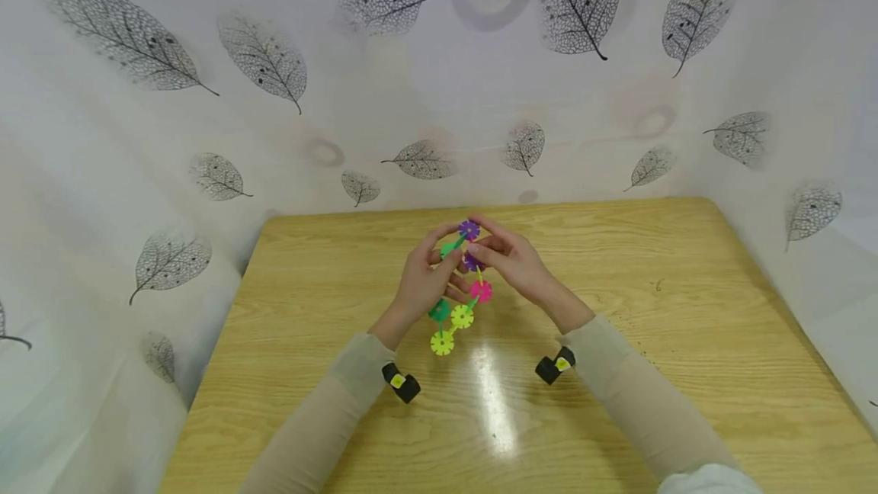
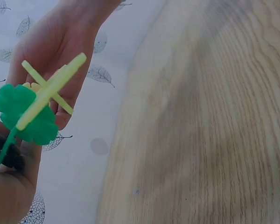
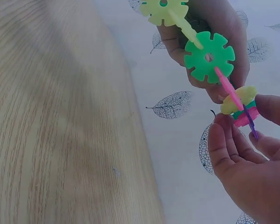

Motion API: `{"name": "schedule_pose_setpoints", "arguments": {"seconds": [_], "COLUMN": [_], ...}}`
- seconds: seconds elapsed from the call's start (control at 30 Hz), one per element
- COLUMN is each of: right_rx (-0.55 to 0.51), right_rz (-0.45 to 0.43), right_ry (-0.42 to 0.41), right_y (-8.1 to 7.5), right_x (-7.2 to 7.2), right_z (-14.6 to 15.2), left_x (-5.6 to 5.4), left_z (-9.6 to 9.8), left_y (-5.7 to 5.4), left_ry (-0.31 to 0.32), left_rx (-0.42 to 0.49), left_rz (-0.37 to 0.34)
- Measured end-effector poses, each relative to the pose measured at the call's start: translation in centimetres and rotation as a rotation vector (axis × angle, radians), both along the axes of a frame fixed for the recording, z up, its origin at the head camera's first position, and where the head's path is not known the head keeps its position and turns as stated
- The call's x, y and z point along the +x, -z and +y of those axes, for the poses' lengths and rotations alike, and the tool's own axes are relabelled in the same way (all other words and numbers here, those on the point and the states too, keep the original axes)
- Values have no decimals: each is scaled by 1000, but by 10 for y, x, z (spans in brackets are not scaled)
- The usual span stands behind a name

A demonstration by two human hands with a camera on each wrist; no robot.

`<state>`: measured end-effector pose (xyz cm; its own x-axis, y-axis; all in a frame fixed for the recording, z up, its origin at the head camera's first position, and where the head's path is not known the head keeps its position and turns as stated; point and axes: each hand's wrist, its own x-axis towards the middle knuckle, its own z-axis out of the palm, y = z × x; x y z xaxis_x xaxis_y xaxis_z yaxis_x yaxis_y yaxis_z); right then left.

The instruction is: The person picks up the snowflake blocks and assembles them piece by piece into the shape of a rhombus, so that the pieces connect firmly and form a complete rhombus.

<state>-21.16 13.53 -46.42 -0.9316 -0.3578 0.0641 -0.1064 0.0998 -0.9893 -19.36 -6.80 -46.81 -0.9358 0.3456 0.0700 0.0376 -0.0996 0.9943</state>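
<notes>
A chain of notched plastic discs, linked edge to edge, hangs between both hands above the table. Its purple disc (image 1: 469, 230) is at the top, a pink disc (image 1: 482, 291) lower down, and yellow discs (image 1: 442, 342) at the bottom beside a green disc (image 1: 439, 311). My left hand (image 1: 420, 280) pinches the chain near a light green disc, its fingers partly behind the pieces. With thumb and fingers, my right hand (image 1: 519, 264) pinches the purple pieces. In the right wrist view, a green disc (image 3: 219, 51) joins a pink one seen edge-on. Fingertips are partly hidden.
Beneath the hands is a wooden table (image 1: 329, 265) with a bright glare strip near its middle. A white cloth (image 1: 425, 97) printed with leaves hangs behind and at both sides. Black wrist cameras (image 1: 402, 383) sit at both cuffs.
</notes>
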Motion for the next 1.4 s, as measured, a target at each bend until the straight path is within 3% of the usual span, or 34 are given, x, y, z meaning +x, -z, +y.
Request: {"name": "schedule_pose_setpoints", "arguments": {"seconds": [0.3, 0.53, 0.8, 1.07, 1.4], "right_rx": [93, 110, 105, 159, 206], "right_rz": [83, 95, 44, -17, -90], "right_ry": [30, 41, 24, 52, 127], "right_y": [-2, -1, 6, 13, 31], "right_x": [1, 0, -5, -13, -29], "right_z": [0, 1, 5, 8, 7], "left_x": [1, 1, -3, -12, -33], "left_z": [4, 7, 7, 6, 10], "left_y": [0, 1, 5, 9, 30], "left_ry": [8, -1, 9, -11, -65], "left_rx": [-3, -1, -29, -124, -250], "left_rz": [2, -1, -49, -115, -162]}}
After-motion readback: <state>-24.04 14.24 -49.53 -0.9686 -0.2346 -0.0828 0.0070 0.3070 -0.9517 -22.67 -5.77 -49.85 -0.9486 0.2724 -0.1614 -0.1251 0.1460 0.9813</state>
